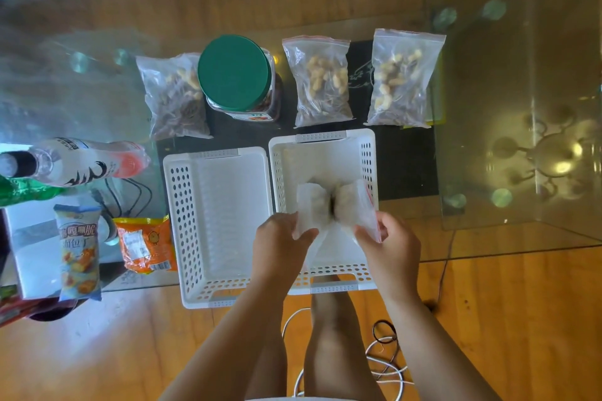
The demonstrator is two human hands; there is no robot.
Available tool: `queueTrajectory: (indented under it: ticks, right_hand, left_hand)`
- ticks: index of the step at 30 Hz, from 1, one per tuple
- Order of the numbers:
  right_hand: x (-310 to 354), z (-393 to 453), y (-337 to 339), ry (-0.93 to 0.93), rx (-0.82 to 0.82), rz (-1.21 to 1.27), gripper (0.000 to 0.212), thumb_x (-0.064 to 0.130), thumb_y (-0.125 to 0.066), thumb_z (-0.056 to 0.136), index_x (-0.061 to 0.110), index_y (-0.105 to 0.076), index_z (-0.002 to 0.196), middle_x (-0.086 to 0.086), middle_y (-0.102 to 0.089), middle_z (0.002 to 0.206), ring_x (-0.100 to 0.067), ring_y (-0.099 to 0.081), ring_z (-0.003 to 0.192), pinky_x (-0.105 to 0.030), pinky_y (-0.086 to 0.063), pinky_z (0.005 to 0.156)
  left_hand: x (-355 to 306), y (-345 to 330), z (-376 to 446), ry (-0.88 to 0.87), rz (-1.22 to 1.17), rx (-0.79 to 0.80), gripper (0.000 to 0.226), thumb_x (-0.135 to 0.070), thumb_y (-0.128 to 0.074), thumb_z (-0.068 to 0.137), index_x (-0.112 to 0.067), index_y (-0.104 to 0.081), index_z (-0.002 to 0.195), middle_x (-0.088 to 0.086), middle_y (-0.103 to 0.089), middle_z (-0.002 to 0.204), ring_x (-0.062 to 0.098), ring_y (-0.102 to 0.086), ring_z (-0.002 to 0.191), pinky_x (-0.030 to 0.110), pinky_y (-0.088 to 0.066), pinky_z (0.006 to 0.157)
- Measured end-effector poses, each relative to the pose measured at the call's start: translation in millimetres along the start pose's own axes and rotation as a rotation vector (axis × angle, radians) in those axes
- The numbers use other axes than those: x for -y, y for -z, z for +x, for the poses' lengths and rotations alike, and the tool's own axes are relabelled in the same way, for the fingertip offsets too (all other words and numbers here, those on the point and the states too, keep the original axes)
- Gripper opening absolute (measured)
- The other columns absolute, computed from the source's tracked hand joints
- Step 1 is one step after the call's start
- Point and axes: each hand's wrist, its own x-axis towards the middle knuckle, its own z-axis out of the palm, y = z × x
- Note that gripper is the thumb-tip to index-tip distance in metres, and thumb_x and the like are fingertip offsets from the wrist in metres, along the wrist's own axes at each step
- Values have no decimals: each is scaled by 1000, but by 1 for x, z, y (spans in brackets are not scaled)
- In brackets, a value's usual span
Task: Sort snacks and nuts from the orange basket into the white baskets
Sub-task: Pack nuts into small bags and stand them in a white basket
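Two white perforated baskets stand side by side on the glass table, the left basket point(182, 205) and the right basket point(368, 153). Over the right basket, my left hand point(277, 244) and my right hand point(394, 244) each pinch one end of a clear zip bag of nuts point(335, 205), which is blurred and sags in the middle. Behind the baskets lie three more nut bags point(176, 98) point(322, 81) point(402, 78) and a green-lidded jar point(236, 73). No orange basket is in view.
At the left lie a bottle on its side point(81, 161), a blue snack packet point(78, 254) and an orange snack packet point(146, 244). The table's front edge runs just under the baskets. Cables point(387, 365) lie on the wooden floor by my legs.
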Motion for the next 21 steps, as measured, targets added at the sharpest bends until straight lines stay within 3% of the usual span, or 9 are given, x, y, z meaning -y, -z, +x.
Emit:
queueTrajectory:
  ticks: [2, 4, 7, 12, 17, 21]
  right_hand:
    - [-3, 3, -1, 11, 20, 53, 11, 18, -66, 83, 8, -63, 87, -7, -66, 86, -20, -62, 73, -23, -46, 50]
    - [-2, 0, 1, -1, 61, 145, 17, 15, -63, 85, 7, -64, 100, -8, -68, 96, -24, -66, 82, -35, -56, 60]
    - [-1, -9, 10, 20, 90, 190, 19, 15, -61, 87, 16, -61, 106, -6, -68, 99, -25, -67, 87, -40, -58, 65]
    - [0, -27, 29, 157, 124, 63, 30, 12, -60, 87, 14, -61, 117, -2, -68, 107, -18, -65, 95, -31, -59, 70]
    - [12, -29, 32, 338, 180, -134, 38, 9, -62, 85, 18, -60, 122, 1, -71, 101, -9, -64, 82, -10, -48, 65]
    - [31, -16, 19, 419, 236, -218, 31, 11, -62, 86, 16, -63, 116, -2, -71, 105, -17, -68, 87, -13, -46, 67]
  left_hand:
    - [-2, 1, 2, -62, 42, 22, 18, -16, -59, 86, -6, -64, 72, 2, -51, 60, 23, -45, 65, 26, -31, 58]
    - [-5, 3, 4, -149, 107, 27, 24, -13, -52, 90, -4, -61, 70, 11, -49, 54, 33, -43, 60, 32, -34, 56]
    - [-12, 15, 7, -252, 174, 12, 20, -14, -49, 91, -12, -67, 82, 16, -61, 68, 41, -56, 70, 34, -41, 59]
    - [-35, 41, 25, -363, 338, 39, 22, -19, -45, 94, -20, -66, 98, 10, -71, 92, 37, -64, 89, 38, -52, 76]
    - [-62, 54, 60, -515, 570, 165, 26, -19, -47, 96, -27, -65, 113, 2, -69, 111, 31, -63, 101, 39, -51, 86]
    - [-67, 60, 81, -537, 656, 251, 37, -31, -59, 89, -36, -56, 125, -1, -63, 126, 27, -59, 113, 40, -48, 94]
